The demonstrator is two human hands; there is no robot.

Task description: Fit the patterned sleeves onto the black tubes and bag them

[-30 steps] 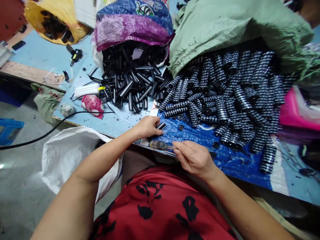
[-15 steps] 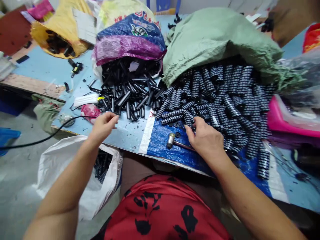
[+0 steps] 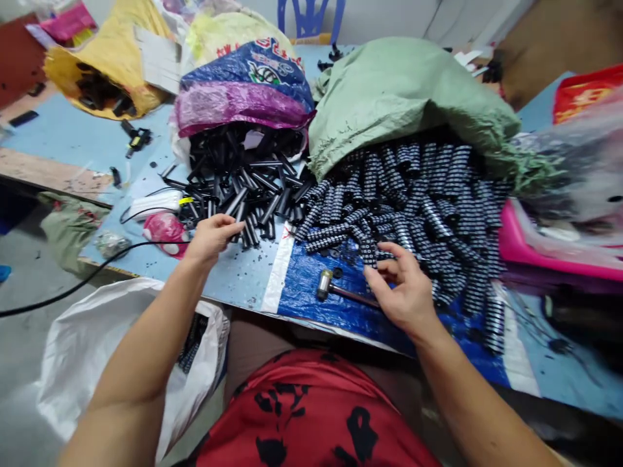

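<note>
No writing can be read on the blue and purple bag (image 3: pixel 246 81). The left hand (image 3: pixel 211 237) is closed lightly on a black tube (image 3: pixel 237 228) at the near edge of the pile of black tubes (image 3: pixel 248 185), its long axis pointing away from the grip. Between the hands a small hammer (image 3: pixel 341 290) lies flat on the worktop (image 3: pixel 233 279). The right hand (image 3: pixel 403 292) pinches a patterned tube (image 3: pixel 368 250), roughly upright, beside the patterned pile (image 3: pixel 428 194).

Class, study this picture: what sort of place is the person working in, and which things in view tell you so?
Probably a small assembly workshop: sacks spill heaps of plain black tubes and patterned tubes onto a blue worktable, and a small hammer lies by the right hand.
</note>
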